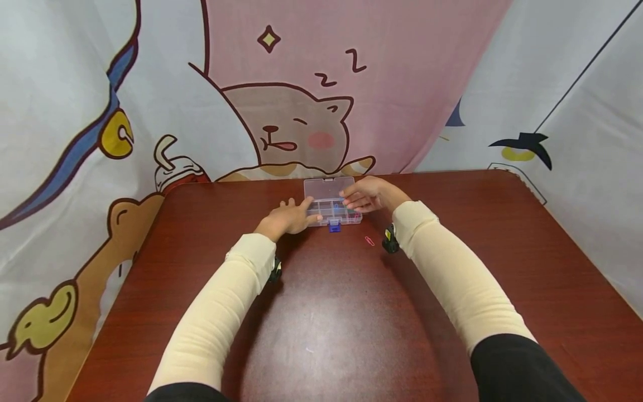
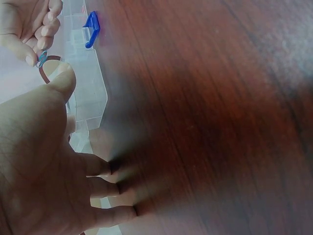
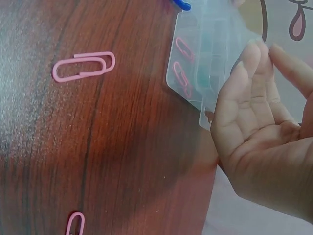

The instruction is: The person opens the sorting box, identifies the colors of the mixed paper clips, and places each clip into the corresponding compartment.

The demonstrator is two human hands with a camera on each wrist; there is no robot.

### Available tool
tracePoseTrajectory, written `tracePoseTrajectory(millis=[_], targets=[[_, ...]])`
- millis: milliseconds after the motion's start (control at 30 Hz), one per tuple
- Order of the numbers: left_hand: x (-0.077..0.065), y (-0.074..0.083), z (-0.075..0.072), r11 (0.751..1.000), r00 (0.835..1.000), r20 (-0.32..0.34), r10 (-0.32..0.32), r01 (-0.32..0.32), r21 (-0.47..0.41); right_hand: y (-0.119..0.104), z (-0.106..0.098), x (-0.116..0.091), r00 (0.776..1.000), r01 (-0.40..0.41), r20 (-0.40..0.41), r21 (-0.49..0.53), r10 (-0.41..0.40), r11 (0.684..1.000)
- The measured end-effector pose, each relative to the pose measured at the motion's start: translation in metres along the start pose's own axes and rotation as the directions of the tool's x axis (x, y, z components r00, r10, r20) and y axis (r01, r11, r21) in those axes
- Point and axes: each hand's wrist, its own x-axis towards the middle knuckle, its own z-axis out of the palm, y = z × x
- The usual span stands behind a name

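A clear plastic compartment box lies on the table with its lid raised at the back and a blue latch in front. At its left end, my left hand rests with thumb and fingers spread, touching the box. My right hand is above the right compartments. Between its thumb and fingertips it pinches a blue paper clip, clearest in the left wrist view. Pink paper clips lie in the front right part of the box.
On the brown table, a loose pink paper clip lies right of the box's front. Another pink clip shows at the bottom edge of the right wrist view. A printed cloth hangs behind the table.
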Motion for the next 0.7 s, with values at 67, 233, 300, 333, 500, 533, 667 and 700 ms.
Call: tracePoseTrajectory(millis=[67, 233, 300, 333, 500, 533, 667, 700], targets=[[-0.0006, 0.0003, 0.0000, 1.000, 1.000, 0.001, -0.002, 0.002, -0.005, 0.0001, 0.0004, 0.0001, 1.000, 0.001, 0.000, -0.005, -0.001, 1.000], [-0.0004, 0.0002, 0.0009, 1.000, 1.000, -0.003, -0.002, 0.002, -0.010, 0.0006, -0.0001, 0.0011, 1.000, 0.001, 0.005, -0.018, -0.001, 1.000], [0.0002, -0.0002, 0.0010, 1.000, 1.000, -0.005, 0.000, 0.000, -0.008, 0.0003, -0.0002, 0.0010, 1.000, 0.005, 0.004, -0.027, -0.005, 1.000], [0.0007, -0.0003, 0.0009, 1.000, 1.000, -0.004, 0.001, -0.001, -0.005, 0.0002, 0.0001, 0.0009, 1.000, 0.008, 0.006, -0.034, -0.008, 0.999], [0.0011, -0.0005, 0.0006, 1.000, 1.000, -0.006, 0.000, 0.000, 0.006, -0.0002, 0.0027, 0.0000, 1.000, 0.016, 0.003, -0.077, -0.016, 0.997], [0.0007, -0.0002, 0.0005, 1.000, 1.000, -0.007, -0.001, 0.001, 0.005, 0.0001, 0.0031, 0.0001, 1.000, 0.016, 0.003, -0.084, -0.015, 0.996], [0.0010, -0.0002, 0.0003, 1.000, 1.000, -0.010, 0.002, -0.002, 0.003, 0.0005, 0.0041, -0.0004, 1.000, 0.012, -0.004, -0.097, -0.012, 0.995], [0.0010, -0.0001, 0.0005, 1.000, 1.000, -0.011, 0.001, -0.001, 0.003, 0.0005, 0.0040, -0.0005, 1.000, 0.012, -0.006, -0.093, -0.013, 0.996]])
